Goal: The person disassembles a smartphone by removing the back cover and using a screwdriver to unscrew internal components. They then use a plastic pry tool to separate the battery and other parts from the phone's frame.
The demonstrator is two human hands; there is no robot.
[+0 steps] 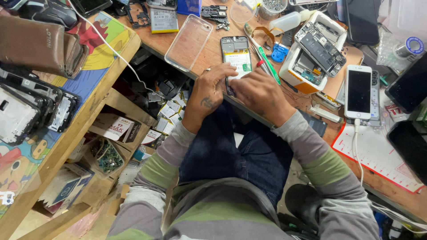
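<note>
- Fingers of both hands close on an opened smartphone (pixel 236 55) at the near edge of the wooden surface (pixel 209 53); its back is off and its inner parts are exposed.
- Left hand (pixel 210 89) curls over the phone's lower left corner, apparently pinning it flat, the wrist bent inward.
- Right hand (pixel 260 91) bears on the lower right side, knuckles up, beside a green-handled tool (pixel 268 62) that lies within easy reach.
- Both forearms angle in from the lap.
- Nearby lie a clear phone case (pixel 189 41), a white tray (pixel 296 60) of gutted handsets and a white phone (pixel 358 91) on a cable.
</note>
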